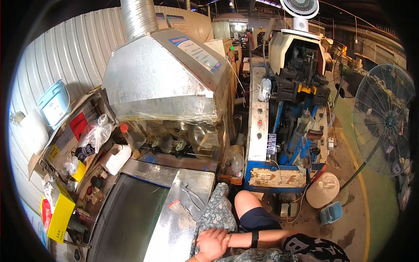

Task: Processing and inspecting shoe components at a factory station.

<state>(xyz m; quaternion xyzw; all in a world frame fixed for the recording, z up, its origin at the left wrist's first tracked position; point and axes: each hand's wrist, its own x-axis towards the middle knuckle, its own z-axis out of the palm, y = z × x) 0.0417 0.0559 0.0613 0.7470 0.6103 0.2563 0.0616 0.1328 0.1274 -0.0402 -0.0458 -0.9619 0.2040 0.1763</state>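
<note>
My hands are clasped together over my lap at the bottom middle, fingers folded against each other. My left hand point(210, 250) comes in from the lower edge, and my right hand point(222, 238) reaches it from the right, below a black wristband. No tool shows in either one. Part of the fingers is hidden where the hands overlap. A floral apron point(214, 207) covers my leg beside them. Just left lies a pale work glove point(182, 213) with a reddish cuff on a metal ledge point(168, 227). Long-handled metal tongs point(192, 196) rest beyond the glove.
Left of the ledge is a dark greenish sunken surface point(131, 214) under a large metal hood point(161, 78). A blue-framed machine point(301, 126) stands ahead right. Nearby are a beige jerrycan point(323, 191), a blue container point(331, 212) and a tall fan point(384, 120). Cluttered shelves point(83, 174) line the left.
</note>
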